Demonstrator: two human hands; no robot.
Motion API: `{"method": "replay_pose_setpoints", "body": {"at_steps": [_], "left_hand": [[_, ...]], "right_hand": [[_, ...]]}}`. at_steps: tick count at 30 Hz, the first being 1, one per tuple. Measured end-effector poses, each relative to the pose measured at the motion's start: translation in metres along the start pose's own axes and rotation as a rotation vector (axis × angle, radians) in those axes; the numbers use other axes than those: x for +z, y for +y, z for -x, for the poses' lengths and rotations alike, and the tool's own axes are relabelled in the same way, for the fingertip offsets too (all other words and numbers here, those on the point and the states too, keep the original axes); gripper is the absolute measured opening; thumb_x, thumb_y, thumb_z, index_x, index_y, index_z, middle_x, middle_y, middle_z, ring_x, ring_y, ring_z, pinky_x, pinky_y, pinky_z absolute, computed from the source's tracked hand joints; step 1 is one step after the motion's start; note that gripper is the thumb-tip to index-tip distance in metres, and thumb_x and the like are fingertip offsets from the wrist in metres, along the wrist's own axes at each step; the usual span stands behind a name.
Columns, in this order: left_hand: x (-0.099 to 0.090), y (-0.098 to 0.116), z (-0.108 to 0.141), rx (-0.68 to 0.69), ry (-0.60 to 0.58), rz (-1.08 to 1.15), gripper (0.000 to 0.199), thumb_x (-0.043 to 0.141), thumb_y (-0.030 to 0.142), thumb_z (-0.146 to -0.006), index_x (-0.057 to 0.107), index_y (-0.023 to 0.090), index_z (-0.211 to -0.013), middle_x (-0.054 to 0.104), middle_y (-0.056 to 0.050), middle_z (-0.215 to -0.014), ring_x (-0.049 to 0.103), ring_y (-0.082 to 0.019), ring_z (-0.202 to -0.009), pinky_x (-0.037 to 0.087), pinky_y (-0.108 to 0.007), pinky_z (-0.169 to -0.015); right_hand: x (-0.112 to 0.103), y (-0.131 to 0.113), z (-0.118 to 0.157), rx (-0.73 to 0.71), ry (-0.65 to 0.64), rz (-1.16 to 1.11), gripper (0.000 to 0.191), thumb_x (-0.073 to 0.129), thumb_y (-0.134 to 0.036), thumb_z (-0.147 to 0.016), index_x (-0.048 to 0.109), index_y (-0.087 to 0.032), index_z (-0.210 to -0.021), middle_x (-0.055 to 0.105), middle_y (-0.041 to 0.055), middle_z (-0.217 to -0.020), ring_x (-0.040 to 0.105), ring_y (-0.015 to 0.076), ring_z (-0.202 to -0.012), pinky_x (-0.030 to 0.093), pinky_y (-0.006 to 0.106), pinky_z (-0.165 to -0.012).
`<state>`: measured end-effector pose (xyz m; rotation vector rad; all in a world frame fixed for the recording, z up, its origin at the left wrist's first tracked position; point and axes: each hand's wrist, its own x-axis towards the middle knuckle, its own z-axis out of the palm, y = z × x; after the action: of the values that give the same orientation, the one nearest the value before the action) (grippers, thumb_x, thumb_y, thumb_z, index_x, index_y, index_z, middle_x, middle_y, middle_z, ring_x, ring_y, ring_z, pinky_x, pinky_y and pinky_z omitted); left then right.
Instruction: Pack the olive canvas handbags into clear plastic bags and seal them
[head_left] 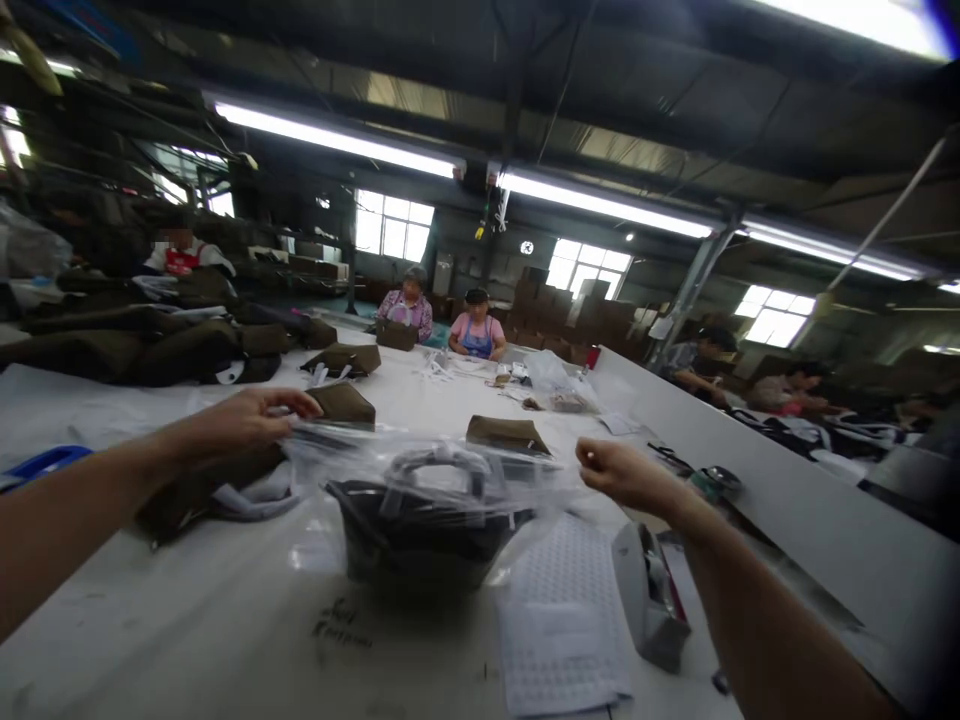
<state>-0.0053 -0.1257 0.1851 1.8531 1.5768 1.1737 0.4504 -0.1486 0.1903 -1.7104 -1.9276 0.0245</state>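
A dark handbag [420, 545] with upright wrapped handles stands on the white table inside a clear plastic bag [315, 540]. The plastic's upper edge is stretched wide above the handbag. At its left end, my left hand [262, 415] is closed in a pinch on the edge. My right hand [615, 470] is closed at the opposite end, with the plastic drawn out toward its fingers; motion blurs the exact contact. Below my left forearm lies an olive-brown bag [195, 490] with white-wrapped handles. Printed sheets [562, 610] lie beside the handbag, near a grey tape dispenser [651, 600].
More olive-brown bags [502, 435] sit farther along the table [187, 640], with a large pile [127, 340] at left. A low white partition [750, 460] runs along the right. Two people [476, 330] work at the far end. A blue object [49, 460] lies at left.
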Motion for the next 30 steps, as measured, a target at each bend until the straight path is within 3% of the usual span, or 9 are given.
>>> {"method": "replay_pose_setpoints", "body": {"at_steps": [4,7,11,14,17,20,23,26,30], "left_hand": [[-0.038,0.026,-0.045,0.055,-0.27,-0.167,0.048,0.046,0.019,-0.066,0.06,0.008,-0.111,0.062,0.001,-0.087,0.043,-0.003,-0.051,0.034,-0.011,-0.048],[-0.05,0.029,-0.061,0.036,-0.415,-0.347,0.046,0.052,0.017,-0.059,0.066,0.014,-0.103,0.064,-0.002,-0.085,0.05,-0.008,-0.058,0.039,-0.014,-0.051],[-0.044,0.027,-0.063,0.109,-0.458,-0.499,0.054,0.046,0.013,-0.061,0.063,0.022,-0.112,0.065,0.0,-0.088,0.054,-0.011,-0.063,0.039,-0.015,-0.056],[-0.028,0.017,-0.054,0.118,-0.498,-0.577,0.053,0.044,0.011,-0.06,0.066,0.02,-0.107,0.066,0.0,-0.084,0.059,-0.014,-0.072,0.04,-0.017,-0.063],[-0.014,0.002,-0.041,0.096,-0.449,-0.539,0.039,0.045,0.022,-0.07,0.067,0.019,-0.102,0.066,-0.001,-0.079,0.059,-0.017,-0.071,0.041,-0.02,-0.064],[-0.011,-0.015,-0.029,0.049,-0.321,-0.439,0.035,0.047,0.035,-0.074,0.064,0.021,-0.101,0.066,0.0,-0.08,0.06,-0.018,-0.073,0.042,-0.022,-0.066],[-0.013,-0.026,-0.019,-0.011,-0.25,-0.42,0.037,0.049,0.04,-0.073,0.062,0.024,-0.104,0.065,0.001,-0.081,0.061,-0.019,-0.075,0.042,-0.023,-0.067],[-0.012,-0.027,-0.013,0.063,-0.23,-0.596,0.033,0.051,0.042,-0.074,0.063,0.027,-0.101,0.066,0.001,-0.086,0.061,-0.02,-0.077,0.04,-0.025,-0.069],[-0.005,-0.019,-0.013,0.157,-0.221,-0.74,0.031,0.045,0.048,-0.08,0.063,0.024,-0.072,0.065,0.0,-0.075,0.059,-0.02,-0.072,0.035,-0.026,-0.065]], "right_hand": [[-0.05,-0.015,-0.039,0.007,-0.472,-0.039,0.01,0.057,-0.016,-0.065,0.059,-0.017,-0.075,0.053,-0.0048,-0.054,0.044,0.0073,-0.036,0.03,0.02,-0.038],[-0.061,-0.02,-0.058,0.031,-0.612,-0.052,0.009,0.056,-0.02,-0.067,0.059,-0.016,-0.075,0.05,-0.0049,-0.052,0.047,0.0089,-0.037,0.033,0.02,-0.035],[-0.054,-0.021,-0.072,-0.025,-0.685,0.092,0.006,0.057,-0.021,-0.069,0.06,-0.017,-0.072,0.052,-0.0034,-0.054,0.048,0.0103,-0.04,0.036,0.022,-0.038],[-0.033,-0.037,-0.057,-0.178,-0.457,0.327,0.012,0.066,-0.022,-0.069,0.064,-0.019,-0.08,0.061,0.0017,-0.069,0.058,0.0163,-0.057,0.043,0.027,-0.049],[0.012,-0.073,-0.021,-0.524,-0.132,0.168,0.018,0.063,-0.023,-0.08,0.06,-0.02,-0.097,0.062,0.0059,-0.094,0.059,0.0179,-0.082,0.048,0.029,-0.068],[0.072,-0.109,0.011,-0.842,-0.141,0.034,0.018,0.053,-0.03,-0.088,0.056,-0.017,-0.1,0.061,0.0067,-0.093,0.056,0.0184,-0.084,0.048,0.031,-0.075],[0.118,-0.127,0.019,-0.875,-0.168,0.19,0.028,0.059,-0.029,-0.084,0.052,-0.012,-0.105,0.059,0.0083,-0.092,0.053,0.0209,-0.08,0.047,0.032,-0.07],[0.133,-0.131,0.014,-0.88,-0.122,0.307,0.018,0.055,-0.017,-0.083,0.052,-0.012,-0.101,0.057,0.007,-0.088,0.05,0.0203,-0.076,0.044,0.032,-0.066],[0.133,-0.134,0.006,-1.049,0.121,0.389,0.02,0.045,-0.014,-0.087,0.054,-0.011,-0.105,0.056,0.0097,-0.098,0.048,0.0235,-0.09,0.042,0.035,-0.077]]}}
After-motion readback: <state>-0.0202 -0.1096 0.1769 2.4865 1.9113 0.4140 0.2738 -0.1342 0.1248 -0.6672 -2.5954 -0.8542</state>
